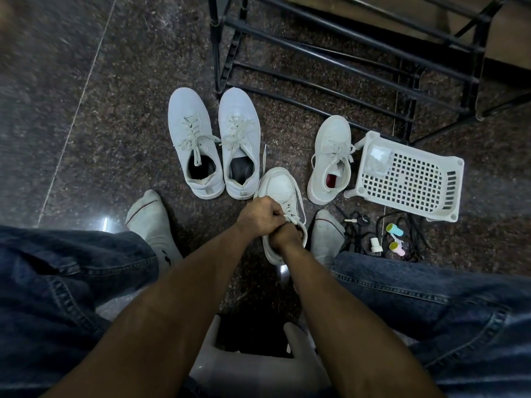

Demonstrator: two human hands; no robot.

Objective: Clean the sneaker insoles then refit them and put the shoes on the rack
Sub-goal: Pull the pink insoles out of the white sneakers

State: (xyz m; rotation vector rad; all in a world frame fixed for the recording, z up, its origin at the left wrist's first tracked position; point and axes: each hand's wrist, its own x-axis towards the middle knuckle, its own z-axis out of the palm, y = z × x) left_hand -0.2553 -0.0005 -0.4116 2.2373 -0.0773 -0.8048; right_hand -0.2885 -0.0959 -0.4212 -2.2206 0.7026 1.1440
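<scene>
Seated person, jeans and socks, floor below. Left hand (260, 215) fingers curled, pinching the laces of a white sneaker (281, 202) between the feet. Right hand (283, 237) is pushed into the sneaker's opening; fingers hidden inside, grip cannot be told. Insole not visible. Its mate (330, 159) sits just right, a red lining showing in the opening. A second white pair (214, 142) stands side by side farther left, dark inside. Black rack (330, 53) beyond, top cut off by the frame. White basket (408, 176) on its side by the rack. Small items (395, 235) and dark cords near the right foot, hard to make out.
</scene>
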